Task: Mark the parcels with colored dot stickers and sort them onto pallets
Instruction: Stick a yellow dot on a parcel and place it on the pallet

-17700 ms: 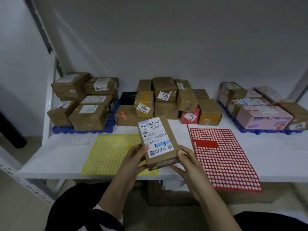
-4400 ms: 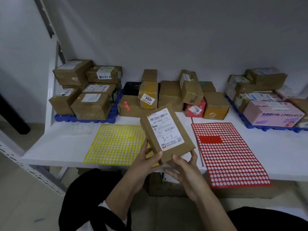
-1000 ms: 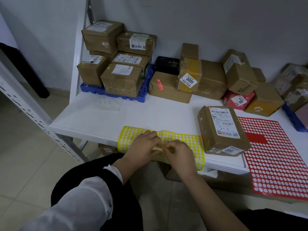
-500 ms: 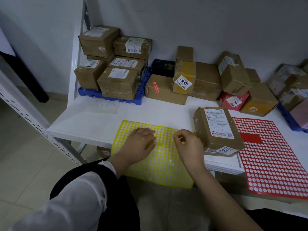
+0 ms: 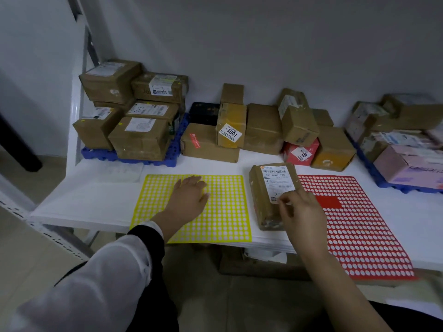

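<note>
Right hand (image 5: 300,209): thumb and forefinger drawn together, tips touching the white shipping label (image 5: 278,182) of a brown cardboard parcel (image 5: 262,190); whether a dot sticker sits between them is too small to tell. The parcel lies flat directly beneath the fingertips, on the front part of the white shelf (image 5: 96,200). Just right of the grip, touching the parcel's edge: red dot-sticker sheet (image 5: 359,224), overhanging the shelf front. Just left of the parcel: yellow dot-sticker sheet (image 5: 227,212), with the left hand (image 5: 189,197) pressed flat on it, fingers straight. Beyond the grip, against the wall: loose cartons, including one tagged 3001 (image 5: 231,125) and a red box (image 5: 299,152). Far left of the grip: blue pallet (image 5: 96,154) stacked with labelled brown cartons. Far right: second blue pallet (image 5: 393,185) carrying mixed cartons, a pink box (image 5: 407,168) foremost.
</note>
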